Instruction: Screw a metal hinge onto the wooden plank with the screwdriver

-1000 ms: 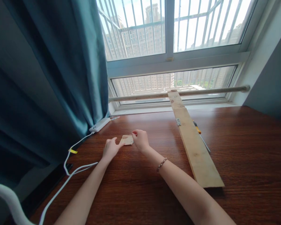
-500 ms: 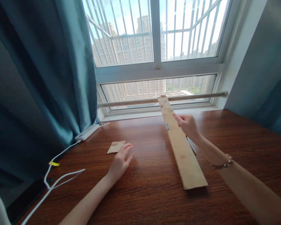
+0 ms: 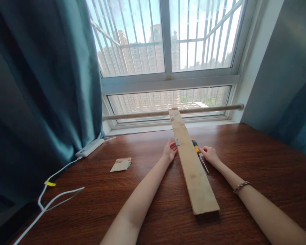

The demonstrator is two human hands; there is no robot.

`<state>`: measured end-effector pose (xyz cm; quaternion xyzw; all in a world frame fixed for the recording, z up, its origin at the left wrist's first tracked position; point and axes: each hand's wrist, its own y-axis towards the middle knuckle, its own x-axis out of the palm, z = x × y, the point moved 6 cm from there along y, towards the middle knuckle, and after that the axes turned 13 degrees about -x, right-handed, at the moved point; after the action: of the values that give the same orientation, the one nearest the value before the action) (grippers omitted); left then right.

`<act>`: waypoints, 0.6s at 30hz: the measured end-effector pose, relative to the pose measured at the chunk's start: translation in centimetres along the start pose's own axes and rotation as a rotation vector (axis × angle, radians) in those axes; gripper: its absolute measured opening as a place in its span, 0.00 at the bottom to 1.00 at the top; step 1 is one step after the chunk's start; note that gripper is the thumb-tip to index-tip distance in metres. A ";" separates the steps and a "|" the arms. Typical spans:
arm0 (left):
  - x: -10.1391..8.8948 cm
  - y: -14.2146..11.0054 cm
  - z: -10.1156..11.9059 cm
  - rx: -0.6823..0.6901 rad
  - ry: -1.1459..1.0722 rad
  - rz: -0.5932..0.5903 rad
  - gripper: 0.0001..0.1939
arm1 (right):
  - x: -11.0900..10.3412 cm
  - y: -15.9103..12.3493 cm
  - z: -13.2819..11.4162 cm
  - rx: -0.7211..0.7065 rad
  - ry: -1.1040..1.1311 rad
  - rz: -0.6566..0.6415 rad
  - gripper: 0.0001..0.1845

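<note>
A long pale wooden board (image 3: 193,170) lies on the brown table, its far end by the window rail. A small metal hinge-like plate (image 3: 177,141) sits on its left edge. My left hand (image 3: 170,151) is beside that plate, fingers loosely curled and apart, at the board's edge; whether it presses on the plate I cannot tell. Right of the board lies a screwdriver (image 3: 196,145) with a black and yellow handle and a metal shaft. My right hand (image 3: 209,155) has its thumb and forefinger closed at the yellow part of the handle.
A small wooden piece (image 3: 120,164) lies on the left of the table (image 3: 142,156), with something bluish at its right edge. A white power strip (image 3: 90,147) and white cables (image 3: 58,200) are by the curtain (image 3: 86,85). Behind runs a metal rail (image 3: 209,109) before the window.
My left hand has left the small wooden piece and moved right to the plate on the board. My right hand has come back off the board's top down to the screwdriver. The view has shifted slightly.
</note>
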<state>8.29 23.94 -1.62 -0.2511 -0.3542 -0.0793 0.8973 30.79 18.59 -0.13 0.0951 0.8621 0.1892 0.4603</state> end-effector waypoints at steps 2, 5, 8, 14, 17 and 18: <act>1.7 0.5 -0.8 -0.026 -0.014 -0.139 0.19 | 0.1 0.0 0.1 0.009 -0.028 -0.005 0.26; 3.4 -0.6 -1.2 -0.044 0.032 -0.372 0.20 | 0.2 -0.1 0.0 0.035 -0.079 -0.013 0.24; 3.8 -1.9 -1.2 -0.047 0.077 -0.476 0.19 | 0.3 -0.3 -0.2 0.060 -0.117 -0.028 0.24; 2.8 -1.5 -0.6 -0.012 0.114 -0.374 0.17 | 0.1 -0.6 -0.5 0.085 -0.136 -0.057 0.23; 2.1 -1.2 -0.2 0.027 0.089 -0.282 0.13 | 0.1 -0.5 -0.5 0.110 -0.154 -0.073 0.22; 2.0 -1.1 0.0 0.034 0.080 -0.270 0.12 | 0.1 -0.5 -0.4 0.122 -0.165 -0.081 0.22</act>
<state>9.44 23.02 0.16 -0.1825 -0.3501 -0.2030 0.8961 30.36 18.08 -0.21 0.1034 0.8343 0.1089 0.5305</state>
